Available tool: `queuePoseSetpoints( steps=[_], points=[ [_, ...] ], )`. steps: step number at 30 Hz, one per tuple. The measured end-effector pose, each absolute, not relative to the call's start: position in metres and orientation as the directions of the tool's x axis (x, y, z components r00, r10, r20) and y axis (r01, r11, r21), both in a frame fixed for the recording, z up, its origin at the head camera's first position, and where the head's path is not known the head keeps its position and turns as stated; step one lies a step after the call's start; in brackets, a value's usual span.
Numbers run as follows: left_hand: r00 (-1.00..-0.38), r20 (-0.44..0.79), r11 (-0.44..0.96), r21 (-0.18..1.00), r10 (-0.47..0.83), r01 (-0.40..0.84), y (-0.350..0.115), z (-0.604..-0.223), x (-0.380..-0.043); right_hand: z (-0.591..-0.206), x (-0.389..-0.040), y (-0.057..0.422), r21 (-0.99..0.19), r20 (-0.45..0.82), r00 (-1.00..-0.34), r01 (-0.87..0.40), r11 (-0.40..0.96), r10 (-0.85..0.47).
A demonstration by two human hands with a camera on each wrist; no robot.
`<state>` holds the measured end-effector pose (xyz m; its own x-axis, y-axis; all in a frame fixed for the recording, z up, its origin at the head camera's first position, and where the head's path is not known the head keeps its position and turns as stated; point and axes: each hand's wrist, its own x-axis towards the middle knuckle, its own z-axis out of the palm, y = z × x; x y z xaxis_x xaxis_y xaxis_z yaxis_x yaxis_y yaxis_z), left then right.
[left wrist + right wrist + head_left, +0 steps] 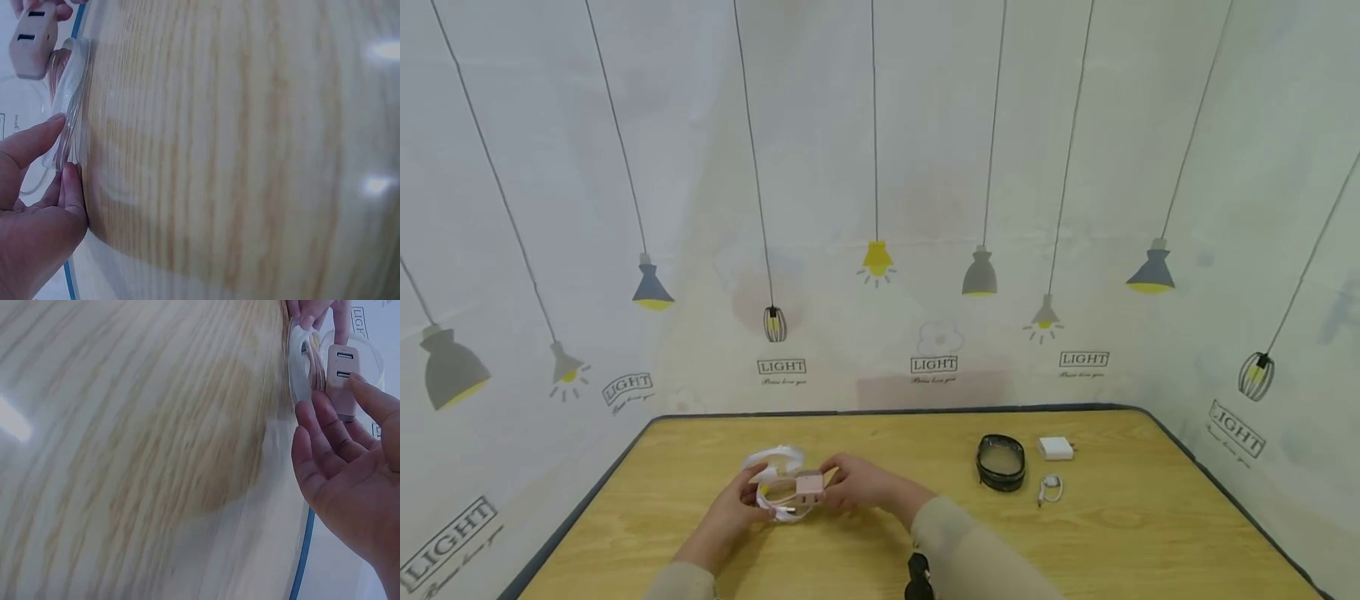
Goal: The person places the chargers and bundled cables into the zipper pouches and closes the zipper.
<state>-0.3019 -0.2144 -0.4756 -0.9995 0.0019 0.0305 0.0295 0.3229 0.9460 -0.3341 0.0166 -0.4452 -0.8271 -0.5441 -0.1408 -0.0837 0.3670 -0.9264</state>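
Note:
In the head view a clear, round case with a whitish rim stands on the table with its lid raised. My left hand grips its near left side, thumb and fingers on either side of the wall in the left wrist view. A coiled pinkish cable lies inside. At the case's right side my right hand pinches a pale pink USB charger with two ports. The right wrist view shows the thumb on the charger's face and fingers behind it. Whether the charger touches the case I cannot tell.
To the right on the wooden table lie a round black-rimmed clear case, a white charger and a short white cable. A lamp-patterned curtain rises behind the table. Something black shows by the right sleeve.

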Motion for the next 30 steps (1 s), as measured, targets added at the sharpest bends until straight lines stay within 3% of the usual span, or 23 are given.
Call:
queuePoseSetpoints(
  steps=[6, 18, 30],
  points=[
    [-1.000, 0.029, 0.323, 0.946, -0.002, 0.027, -0.213, -0.476, -0.300, -0.446, -0.327, -0.002, -0.923, -0.110, -0.849, -0.106, 0.371, -0.517],
    [-0.999, 0.032, 0.286, 0.958, -0.017, 0.026, -0.213, -0.478, -0.300, -0.449, -0.320, -0.026, -0.905, -0.041, -0.948, -0.098, 0.413, -0.315],
    [-1.000, 0.023, 0.303, 0.953, -0.014, 0.017, -0.212, -0.475, -0.298, -0.452, -0.319, -0.036, -0.870, -0.007, -0.973, -0.107, 0.481, -0.230]
  ],
)
